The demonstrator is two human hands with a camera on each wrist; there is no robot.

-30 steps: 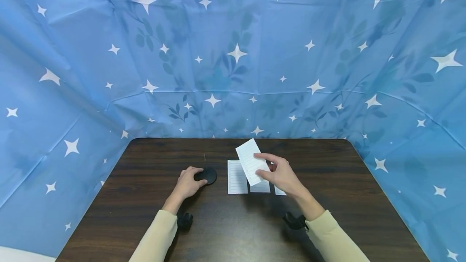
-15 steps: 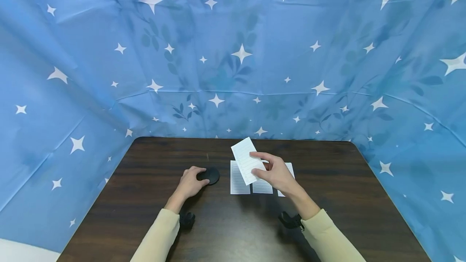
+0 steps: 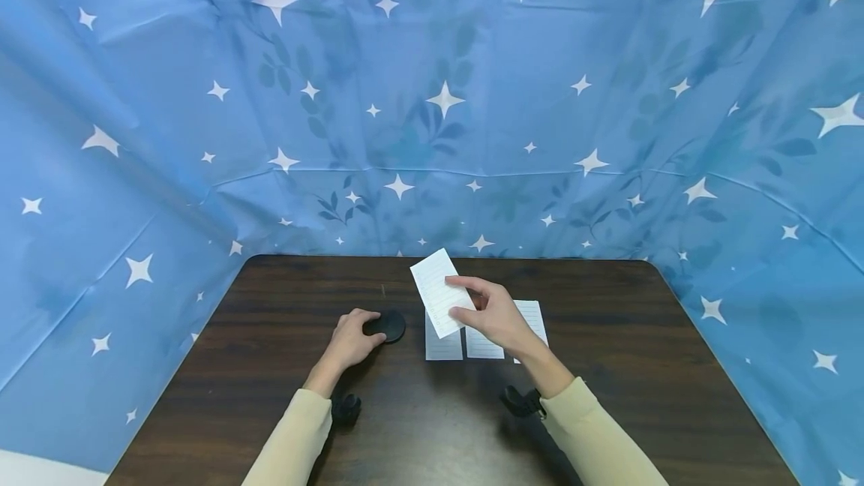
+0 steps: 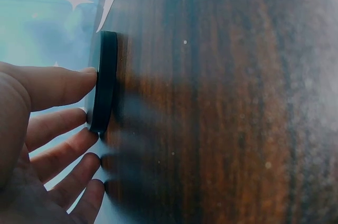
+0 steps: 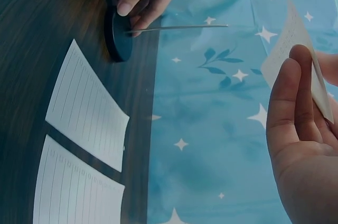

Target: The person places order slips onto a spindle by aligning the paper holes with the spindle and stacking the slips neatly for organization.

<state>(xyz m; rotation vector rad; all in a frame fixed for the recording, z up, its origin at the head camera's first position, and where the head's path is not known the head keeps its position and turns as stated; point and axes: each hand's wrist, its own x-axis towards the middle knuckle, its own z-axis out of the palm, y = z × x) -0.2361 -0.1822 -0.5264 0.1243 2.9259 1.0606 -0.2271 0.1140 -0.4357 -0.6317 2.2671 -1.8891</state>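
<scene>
A paper spike with a round black base [image 3: 394, 327] stands on the table, its thin metal needle [image 5: 182, 27] pointing up. My left hand [image 3: 349, 337] grips the rim of that base, thumb on one side and fingertips on the other, as the left wrist view shows. Held in the air right of the needle is a lined paper slip [image 3: 437, 297]. My right hand [image 3: 496, 313] pinches its right edge between thumb and fingers. Below it lie three more slips in a row: a left one [image 3: 443, 349], a middle one [image 3: 484, 347] and a right one [image 3: 533, 319], partly covered by the hand and held slip.
The dark wooden table [image 3: 641, 373] extends around both arms. A blue curtain with white stars [image 3: 540, 96] hangs behind its far edge. Black wrist cameras sit at the left wrist [image 3: 346, 409] and the right wrist [image 3: 520, 400].
My right hand has carried the slip leftward and slightly up, toward the spike, uncovering more of the right-hand slip. My left hand has stayed on the base.
</scene>
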